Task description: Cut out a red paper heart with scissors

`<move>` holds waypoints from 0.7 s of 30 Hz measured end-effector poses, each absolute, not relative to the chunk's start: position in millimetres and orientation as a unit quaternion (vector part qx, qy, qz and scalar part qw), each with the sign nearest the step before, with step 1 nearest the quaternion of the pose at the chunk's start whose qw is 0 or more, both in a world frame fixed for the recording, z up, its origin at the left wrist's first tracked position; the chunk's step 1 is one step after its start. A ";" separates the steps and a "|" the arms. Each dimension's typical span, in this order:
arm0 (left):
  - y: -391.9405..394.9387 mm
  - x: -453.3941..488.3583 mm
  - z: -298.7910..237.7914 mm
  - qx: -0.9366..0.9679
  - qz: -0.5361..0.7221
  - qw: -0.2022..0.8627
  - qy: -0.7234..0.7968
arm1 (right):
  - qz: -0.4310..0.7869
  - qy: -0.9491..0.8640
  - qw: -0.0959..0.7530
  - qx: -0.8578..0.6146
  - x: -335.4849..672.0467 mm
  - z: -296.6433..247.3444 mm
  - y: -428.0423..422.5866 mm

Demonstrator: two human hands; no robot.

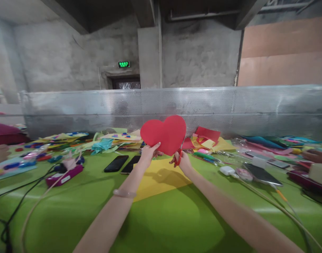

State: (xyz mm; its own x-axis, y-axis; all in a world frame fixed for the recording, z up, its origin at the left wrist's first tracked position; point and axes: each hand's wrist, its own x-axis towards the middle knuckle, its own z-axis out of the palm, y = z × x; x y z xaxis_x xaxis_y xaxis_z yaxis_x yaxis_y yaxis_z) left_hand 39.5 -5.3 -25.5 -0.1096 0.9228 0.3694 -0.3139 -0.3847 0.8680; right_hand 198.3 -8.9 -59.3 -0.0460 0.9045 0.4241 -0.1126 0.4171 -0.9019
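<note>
A red paper heart [163, 134] is held up above the green table [161, 218]. My left hand [148, 154] pinches its lower left edge, fingers closed on the paper. My right hand [182, 161] is closed round red-handled scissors [180, 154], whose blades touch the heart's lower right edge. A yellow paper sheet [157, 180] lies on the table just beneath both hands. A pale bracelet sits on my left wrist.
Two black phones [122, 163] lie left of the yellow sheet. Piles of coloured paper [116, 140] line the back by a perforated metal wall [176, 103]. A pink case [64, 175] and cables [15, 207] lie left; a tablet [261, 174], white charger and more paper lie right.
</note>
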 end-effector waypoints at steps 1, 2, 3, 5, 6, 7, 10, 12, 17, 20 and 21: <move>-5.1 39.3 -25.8 0.487 0.675 0.456 0.314 | 0.422 -0.587 0.603 -0.337 198.2 -59.3 -8.8; -4.9 39.1 -26.1 0.489 0.675 0.455 0.314 | 0.422 -0.587 0.603 -0.337 198.2 -59.4 -8.8; -4.7 38.9 -26.4 0.490 0.675 0.454 0.315 | 0.422 -0.587 0.603 -0.337 198.1 -59.5 -8.8; -4.4 38.6 -26.8 0.491 0.674 0.452 0.316 | 0.423 -0.586 0.603 -0.337 198.0 -59.6 -8.9; -4.4 38.5 -27.0 0.491 0.674 0.452 0.317 | 0.424 -0.585 0.603 -0.337 198.0 -59.6 -9.2; -4.4 38.4 -27.0 0.492 0.673 0.452 0.318 | 0.424 -0.585 0.603 -0.337 198.1 -59.5 -9.4; -4.7 38.5 -26.9 0.492 0.672 0.452 0.321 | 0.426 -0.584 0.603 -0.338 198.1 -58.8 -10.3; -5.1 38.8 -26.4 0.491 0.673 0.452 0.320 | 0.426 -0.583 0.603 -0.339 198.1 -58.1 -10.9; -5.7 39.2 -25.8 0.489 0.673 0.454 0.318 | 0.426 -0.584 0.603 -0.338 197.9 -56.5 -12.6; -5.1 39.1 -26.4 0.490 0.673 0.454 0.316 | 0.424 -0.584 0.603 -0.341 197.8 -56.0 -13.5; -4.8 39.0 -26.7 0.490 0.674 0.454 0.316 | 0.423 -0.583 0.603 -0.342 197.8 -56.0 -13.7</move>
State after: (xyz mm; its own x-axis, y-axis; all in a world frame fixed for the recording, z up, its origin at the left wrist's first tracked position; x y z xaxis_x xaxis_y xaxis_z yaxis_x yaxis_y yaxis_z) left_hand 39.0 -4.8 -26.7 -0.1073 0.9215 0.3732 -0.3016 -0.3878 0.8710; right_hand 197.8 -13.7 -56.0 -0.0392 0.9096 0.4137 -0.1116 0.4075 -0.9064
